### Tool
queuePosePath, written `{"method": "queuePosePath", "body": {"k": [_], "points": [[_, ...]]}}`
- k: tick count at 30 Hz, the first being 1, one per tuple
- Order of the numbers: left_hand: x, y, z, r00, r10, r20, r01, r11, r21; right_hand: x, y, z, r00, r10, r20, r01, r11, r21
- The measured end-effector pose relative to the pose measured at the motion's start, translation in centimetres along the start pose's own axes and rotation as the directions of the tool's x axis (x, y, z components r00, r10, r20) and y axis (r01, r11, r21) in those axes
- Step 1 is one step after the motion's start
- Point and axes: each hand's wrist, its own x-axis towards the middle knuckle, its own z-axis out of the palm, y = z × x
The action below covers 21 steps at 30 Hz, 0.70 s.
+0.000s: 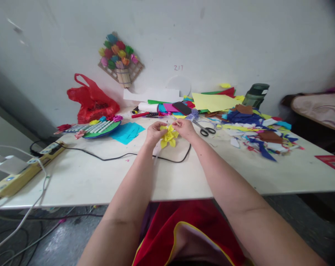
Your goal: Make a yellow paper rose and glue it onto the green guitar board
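Between my two hands, over the middle of the white table (173, 181), is a yellow paper flower (169, 137) with pointed petals. My left hand (155, 132) is closed on its left side, thumb and fingers pinching near a petal. My right hand (185, 128) pinches at the flower's upper right edge; the fingertips are small and partly hidden. A pale strip hangs below my left fingers. Just right of my right hand lie scissors (207, 131) with black handles. A blue paper sheet (128, 133) rests to the left of my left hand.
A black cable (103, 159) loops across the table to a power strip (31, 166). At left are a green disc with paper rolls (101, 130) and a red plastic bag (97, 101). Paper scraps (267, 136), a phone (182, 108) and a green bottle (255, 95) lie behind and right.
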Motion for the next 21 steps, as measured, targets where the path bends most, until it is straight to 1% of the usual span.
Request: {"method": "queuePosePath", "body": {"k": [6, 12, 14, 17, 21], "points": [[0.1, -0.2, 0.0, 1.0, -0.003, 0.016, 0.003, 1.0, 0.014, 0.0, 0.0, -0.1, 1.0, 0.006, 0.004, -0.006, 1.0, -0.019], [0.1, -0.2, 0.0, 1.0, -0.021, -0.006, 0.021, 0.999, 0.035, -0.2, -0.6, -0.5, 1.0, -0.01, 0.014, 0.01, 0.999, -0.042], [0.0, 0.0, 0.0, 1.0, -0.028, -0.007, 0.028, 0.999, 0.028, -0.2, -0.7, -0.5, 0.998, -0.062, 0.004, 0.062, 0.997, -0.037], [-0.3, 0.4, 0.1, 0.999, -0.046, 0.006, 0.046, 0.999, 0.022, -0.1, -0.6, -0.5, 0.985, -0.173, 0.0, 0.173, 0.984, -0.034], [-0.5, 0.8, 0.1, 0.993, -0.113, 0.046, 0.112, 0.993, 0.035, 0.0, -0.4, -0.4, 0.977, -0.215, 0.01, 0.215, 0.976, -0.047]]}}
